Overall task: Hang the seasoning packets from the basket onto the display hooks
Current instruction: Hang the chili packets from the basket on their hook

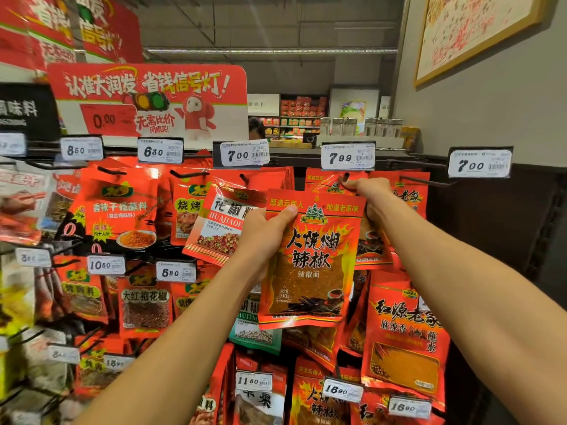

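Left grip (264,231): pinched glossy red packet (310,262), centre frame.
Right grip (372,194): grasped its upper-right corner below the hook (345,177).

Hook tip (346,177) behind right-hand fingers (365,187); far-left price tags (12,144) blurred, lower packets (319,403) cropped.

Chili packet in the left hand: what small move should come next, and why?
Probably lift the chili packet up and right so its top hole meets the hook under the 7.99 price tag. The left hand grips it below that hook, not yet hung, while the right hand reaches to the hook tip, where matching packets hang.
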Demonstrator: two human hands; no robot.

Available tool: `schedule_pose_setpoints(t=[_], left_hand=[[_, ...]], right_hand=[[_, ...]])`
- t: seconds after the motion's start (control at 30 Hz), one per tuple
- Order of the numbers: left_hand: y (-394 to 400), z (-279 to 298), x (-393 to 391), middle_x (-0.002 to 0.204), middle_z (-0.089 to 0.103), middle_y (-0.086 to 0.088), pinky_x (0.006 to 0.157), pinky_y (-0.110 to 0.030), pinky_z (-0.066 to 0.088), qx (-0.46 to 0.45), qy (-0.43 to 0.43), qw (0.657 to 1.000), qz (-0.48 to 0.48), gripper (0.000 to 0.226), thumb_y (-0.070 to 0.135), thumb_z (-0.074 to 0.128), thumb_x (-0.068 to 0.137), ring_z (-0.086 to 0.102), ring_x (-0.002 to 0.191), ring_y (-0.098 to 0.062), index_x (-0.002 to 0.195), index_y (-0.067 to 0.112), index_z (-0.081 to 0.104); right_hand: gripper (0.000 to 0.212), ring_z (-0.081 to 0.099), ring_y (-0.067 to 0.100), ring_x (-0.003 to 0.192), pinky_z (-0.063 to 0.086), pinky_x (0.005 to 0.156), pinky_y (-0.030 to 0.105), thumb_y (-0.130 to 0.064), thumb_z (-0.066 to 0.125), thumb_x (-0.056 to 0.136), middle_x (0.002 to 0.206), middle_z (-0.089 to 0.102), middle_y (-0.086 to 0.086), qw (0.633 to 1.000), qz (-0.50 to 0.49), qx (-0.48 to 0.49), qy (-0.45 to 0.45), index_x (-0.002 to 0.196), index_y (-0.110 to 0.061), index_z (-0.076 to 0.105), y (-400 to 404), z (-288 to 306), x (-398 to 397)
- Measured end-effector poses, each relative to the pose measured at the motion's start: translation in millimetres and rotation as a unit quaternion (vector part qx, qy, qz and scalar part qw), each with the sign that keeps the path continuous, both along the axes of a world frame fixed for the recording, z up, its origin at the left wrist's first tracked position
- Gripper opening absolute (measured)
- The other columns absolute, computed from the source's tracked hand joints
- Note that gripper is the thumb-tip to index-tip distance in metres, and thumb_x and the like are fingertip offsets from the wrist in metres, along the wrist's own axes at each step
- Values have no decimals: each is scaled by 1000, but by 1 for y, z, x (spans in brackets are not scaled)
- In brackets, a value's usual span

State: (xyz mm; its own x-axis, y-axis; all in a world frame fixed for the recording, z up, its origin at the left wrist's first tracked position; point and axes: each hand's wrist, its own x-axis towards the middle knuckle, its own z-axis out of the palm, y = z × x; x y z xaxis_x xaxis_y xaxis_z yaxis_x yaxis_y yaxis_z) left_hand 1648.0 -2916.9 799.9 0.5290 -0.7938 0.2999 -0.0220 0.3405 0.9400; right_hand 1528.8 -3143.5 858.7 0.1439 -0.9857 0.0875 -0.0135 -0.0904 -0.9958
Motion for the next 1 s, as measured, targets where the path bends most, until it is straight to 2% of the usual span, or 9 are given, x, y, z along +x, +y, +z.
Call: schedule_pose_setpoints(t=[0.1, 0.17, 0.37, 0.47, 0.57, 0.67, 0.8, 0.9, 1.0], left_hand=[[-2, -2, 0, 82, 79, -6, 59, -29, 59, 6, -4, 1000, 6, 14, 26, 66, 97, 77, 73, -20, 93, 13, 70], [-4, -2, 0, 84, 80, -7, 60, -30, 60, 7, -3, 1000, 9, 15, 27, 67, 96, 77, 75, -21, 96, 12, 70], [-16, 0, -2, 82, 80, -3, 61, -29, 58, 1, 5, 1000, -6, 16, 28, 67, 96, 77, 74, -18, 102, 13, 68], [-28, 3, -12, 84, 80, -4, 61, -31, 60, -1, 17, 1000, -25, 25, 36, 70, 94, 78, 76, -19, 105, 14, 67], [-44, 12, -24, 89, 80, -6, 77, -42, 63, 0, 10, 1000, -29, 26, 40, 71, 93, 78, 84, -23, 102, 15, 68], [-58, 26, -33, 89, 79, -8, 87, -50, 60, 9, 10, 1000, -8, 21, 37, 70, 93, 77, 86, -27, 88, 17, 66], [-66, 41, -37, 83, 71, -13, 89, -55, 57, 17, 19, 999, 20, 25, 35, 72, 92, 70, 77, -27, 77, 19, 59], [-70, 45, -36, 84, 73, -15, 87, -52, 58, 21, 33, 999, 27, 23, 31, 73, 91, 72, 79, -29, 76, 19, 60], [-72, 45, -33, 70, 72, -6, 78, -45, 61, 24, 41, 998, 38, 21, 27, 74, 89, 70, 64, -22, 72, 18, 63]], right_hand=[[57, 71, 29, 89, 60, 78, 44, -34, 87, 76, 103, 72, 12, 997, -54, -18, 42, 115, 0, 63, -8, -1, 5], [63, 66, 35, 110, 55, 94, 46, -43, 81, 82, 122, 68, 17, 990, -93, -44, 92, 121, 2, 63, -11, -4, 8], [39, 64, 34, 113, 51, 99, 42, -41, 66, 95, 121, 69, 14, 990, -93, -80, 76, 109, -5, 66, 1, -20, -4], [27, 65, 30, 110, 50, 102, 51, -39, 59, 99, 118, 69, 11, 987, -61, -137, -56, 106, -14, 67, 29, -28, -30], [42, 61, 38, 123, 50, 102, 56, -51, 55, 96, 128, 67, 19, 962, 132, -106, -216, 101, -15, 74, 58, -34, -58], [56, 67, 43, 112, 56, 93, 57, -52, 71, 84, 120, 70, 24, 948, 210, -125, -202, 115, -6, 71, 74, -33, -70], [21, 75, 32, 79, 57, 83, 64, -32, 77, 83, 86, 78, 13, 974, 71, -191, -102, 85, -12, 73, 75, -21, -61], [22, 74, 36, 74, 57, 77, 64, -31, 78, 82, 82, 77, 16, 978, 59, -180, -81, 78, -9, 74, 75, -14, -55], [24, 69, 30, 65, 57, 67, 59, -30, 81, 79, 75, 75, 15, 980, 41, -188, -58, 69, -10, 72, 75, -13, -49]])
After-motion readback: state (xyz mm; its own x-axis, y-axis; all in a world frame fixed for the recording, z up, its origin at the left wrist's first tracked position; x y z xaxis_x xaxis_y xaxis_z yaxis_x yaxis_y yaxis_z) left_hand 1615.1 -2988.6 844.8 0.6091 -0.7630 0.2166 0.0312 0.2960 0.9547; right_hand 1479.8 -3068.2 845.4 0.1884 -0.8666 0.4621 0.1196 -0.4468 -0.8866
